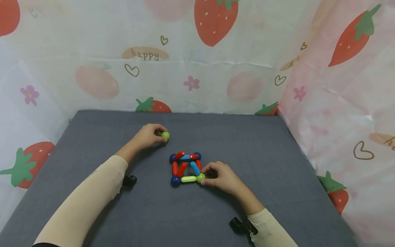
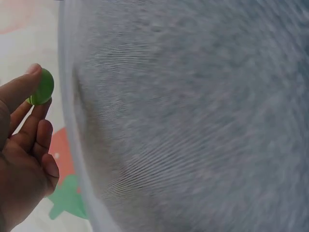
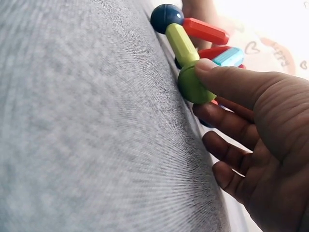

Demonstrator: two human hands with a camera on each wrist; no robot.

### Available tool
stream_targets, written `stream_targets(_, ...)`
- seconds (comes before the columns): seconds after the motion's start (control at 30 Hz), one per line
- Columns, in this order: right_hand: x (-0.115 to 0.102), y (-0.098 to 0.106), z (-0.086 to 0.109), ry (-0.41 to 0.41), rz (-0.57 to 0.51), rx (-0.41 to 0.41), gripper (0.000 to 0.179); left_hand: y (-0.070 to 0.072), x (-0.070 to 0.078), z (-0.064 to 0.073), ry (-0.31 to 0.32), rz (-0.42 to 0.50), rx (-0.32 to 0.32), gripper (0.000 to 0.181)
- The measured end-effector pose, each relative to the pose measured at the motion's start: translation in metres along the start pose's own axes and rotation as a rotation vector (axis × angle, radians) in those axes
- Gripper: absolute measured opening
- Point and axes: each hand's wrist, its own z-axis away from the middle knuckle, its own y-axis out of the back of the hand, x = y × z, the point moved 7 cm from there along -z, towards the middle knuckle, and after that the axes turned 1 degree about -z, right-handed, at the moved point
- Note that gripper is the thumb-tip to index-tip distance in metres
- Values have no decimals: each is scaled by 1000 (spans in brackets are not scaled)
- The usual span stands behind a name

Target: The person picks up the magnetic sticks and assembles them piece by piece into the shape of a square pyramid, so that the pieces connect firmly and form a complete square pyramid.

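Note:
Between thumb and fingertips my left hand pinches a loose green ball, behind and left of a small frame of balls and sticks. My right hand pinches the green ball at the frame's front right corner. A yellow-green stick joins that ball to a dark blue ball at the front left. Red sticks run along the sides, and a blue stick lies across the back. From the front corners, a red stick and a light blue stick slant upward.
The frame sits on a grey cloth-covered table. Behind and beside it hangs a strawberry-print curtain. Black wrist cameras are strapped at both sleeves, near the cloth.

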Motion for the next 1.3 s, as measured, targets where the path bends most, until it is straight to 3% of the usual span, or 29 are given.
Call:
stream_targets(0.27, 0, 0, 1, -2, -2, 3, 27, 15, 20, 11, -29, 5, 21, 40)
stream_targets(0.53, 1, 0, 1, 8, 11, 5, 27, 19, 40, 24, -81, 28, -2, 38)
stream_targets(1.03, 2, 0, 2, 1, -5, 4, 27, -3, 91, 49, -217, 36, -73, 37)
stream_targets(1.3, 2, 0, 1, 0, -10, -3, 27, -20, 100, 51, -215, 56, -137, 36)
